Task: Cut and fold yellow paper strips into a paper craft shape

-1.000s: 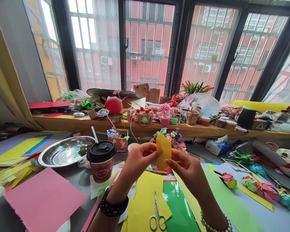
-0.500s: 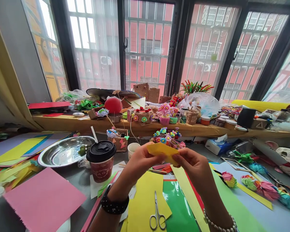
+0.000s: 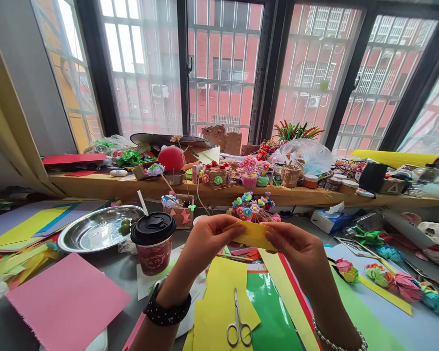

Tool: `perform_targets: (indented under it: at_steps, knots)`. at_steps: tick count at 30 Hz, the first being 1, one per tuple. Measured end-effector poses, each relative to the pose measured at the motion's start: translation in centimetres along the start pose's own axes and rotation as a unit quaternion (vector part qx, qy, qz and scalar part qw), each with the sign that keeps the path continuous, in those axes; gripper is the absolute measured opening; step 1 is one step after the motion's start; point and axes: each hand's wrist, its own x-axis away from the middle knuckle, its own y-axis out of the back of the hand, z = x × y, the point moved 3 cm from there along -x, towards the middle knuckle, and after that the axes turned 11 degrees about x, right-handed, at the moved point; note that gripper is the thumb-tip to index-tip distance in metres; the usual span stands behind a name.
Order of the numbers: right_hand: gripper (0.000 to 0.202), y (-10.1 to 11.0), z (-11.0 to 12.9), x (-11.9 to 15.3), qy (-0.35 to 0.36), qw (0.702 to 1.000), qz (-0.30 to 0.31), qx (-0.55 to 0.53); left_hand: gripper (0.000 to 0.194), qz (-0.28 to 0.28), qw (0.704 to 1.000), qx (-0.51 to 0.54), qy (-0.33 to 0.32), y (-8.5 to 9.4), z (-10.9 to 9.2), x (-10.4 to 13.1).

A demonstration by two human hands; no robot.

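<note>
Between both hands I hold a small piece of folded yellow paper (image 3: 254, 235) above the table. My left hand (image 3: 214, 239) pinches its left end, thumb in front. At the right end, my right hand (image 3: 292, 243) grips it between thumb and fingers. Below the hands lie yellow paper sheets (image 3: 219, 297) with a pair of small scissors (image 3: 237, 319) on them, handles toward me. A glossy green sheet (image 3: 272, 312) is just right of the scissors.
Left of my hands stands a lidded drink cup (image 3: 153, 248) with a straw, near a shiny metal plate (image 3: 95, 229) and a pink sheet (image 3: 69, 302). Folded paper flowers (image 3: 406, 287) lie at the right. Crafts fill the wooden sill (image 3: 219, 195) behind.
The yellow paper has turned from an angled, pointed shape to a narrower, flatter strip facing me. Both hands have shifted slightly right and still hold it.
</note>
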Motion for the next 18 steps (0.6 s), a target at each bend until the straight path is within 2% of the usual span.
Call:
perform_targets:
  at_steps: [5,10,16,18]
  knots:
    - [0.013,0.17,-0.47,-0.20,0.023,1.000,-0.015,-0.013,0.016,0.000,1.000,0.015,-0.013,-0.04,0.18,-0.14]
    - [0.012,0.40,-0.44,-0.27,0.061,0.997,-0.040,0.030,0.013,-0.002,1.000,-0.006,-0.025,0.19,-0.04,-0.15]
    - [0.012,0.61,-0.12,-0.17,0.129,0.983,-0.061,0.120,0.024,0.058,0.998,0.012,0.027,-0.05,-0.02,0.04]
    - [0.013,0.53,-0.04,-0.10,0.147,0.979,-0.055,0.132,0.025,0.061,0.997,0.009,0.047,-0.20,-0.02,0.07]
